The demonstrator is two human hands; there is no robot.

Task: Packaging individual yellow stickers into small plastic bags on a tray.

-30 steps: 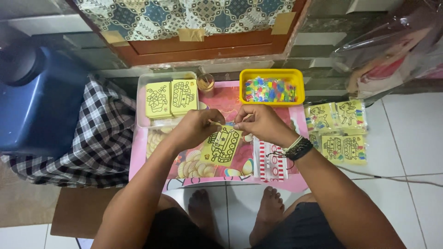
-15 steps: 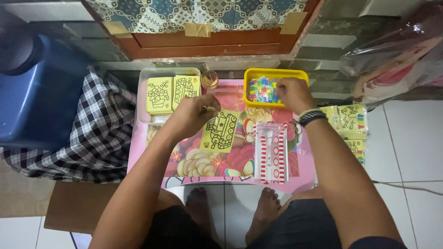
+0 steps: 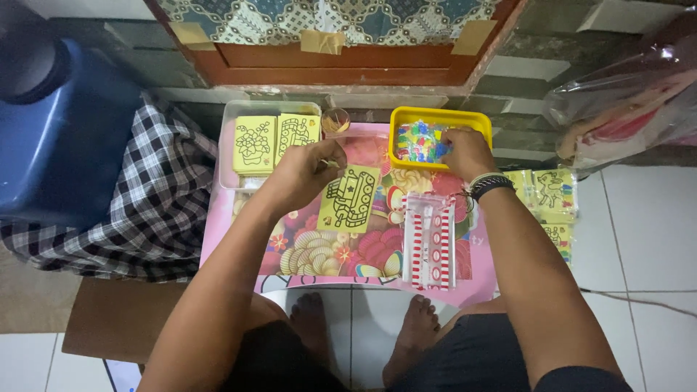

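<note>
My left hand (image 3: 308, 173) pinches the top edge of a yellow card printed with a black vehicle outline (image 3: 350, 199), which lies on the pink flowered table (image 3: 334, 250). A small thin stick shows between its fingers. My right hand (image 3: 465, 151), with a dark wristband, reaches into the yellow tray (image 3: 440, 116) of small coloured packets (image 3: 415, 142); whether its fingers grip a packet is hidden. A red-and-white striped clear packet (image 3: 429, 239) lies on the table below the right wrist.
A clear tray (image 3: 234, 109) at the back left holds two more yellow outline cards (image 3: 274, 139). Further yellow cards (image 3: 546, 192) lie on the floor at right. A blue container (image 3: 58, 123) and checked cloth (image 3: 145, 210) sit left. My bare feet (image 3: 363, 334) are under the table.
My right hand left the yellow card, moved back and right, and now sits in the yellow tray. My left hand stayed on the card's top edge.
</note>
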